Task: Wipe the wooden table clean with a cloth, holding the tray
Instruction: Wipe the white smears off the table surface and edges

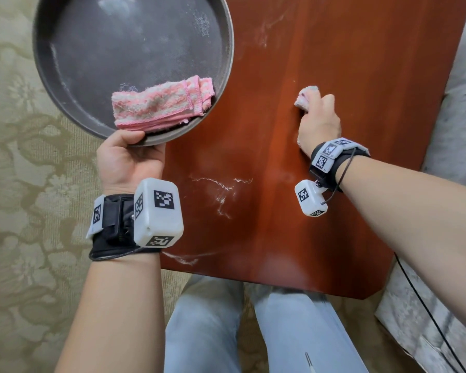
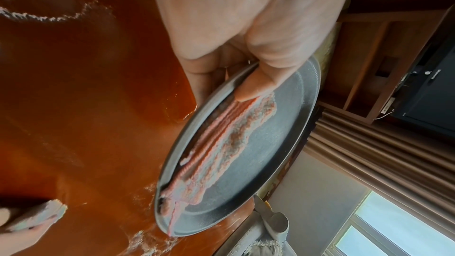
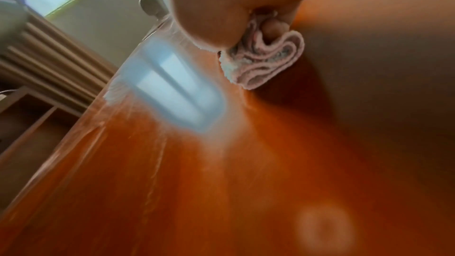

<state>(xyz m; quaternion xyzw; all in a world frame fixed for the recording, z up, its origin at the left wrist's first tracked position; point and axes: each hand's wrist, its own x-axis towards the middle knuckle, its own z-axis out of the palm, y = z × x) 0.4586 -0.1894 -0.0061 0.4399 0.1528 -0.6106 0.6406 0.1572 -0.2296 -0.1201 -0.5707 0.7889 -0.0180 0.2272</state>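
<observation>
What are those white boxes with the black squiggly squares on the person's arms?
Both arms are bare, with no sleeves. Each wrist wears a black strap carrying a rounded white camera box printed with black-and-white square code markers. The right wrist's box looks smaller, and flat white marker tiles sit on its strap. Thin black cables run from both straps.

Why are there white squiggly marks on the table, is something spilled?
Yes, white powdery streaks lie on the wooden table, more by its near edge and far end. The right hand presses a bunched cloth there; the left hand holds the dusty round tray.
</observation>
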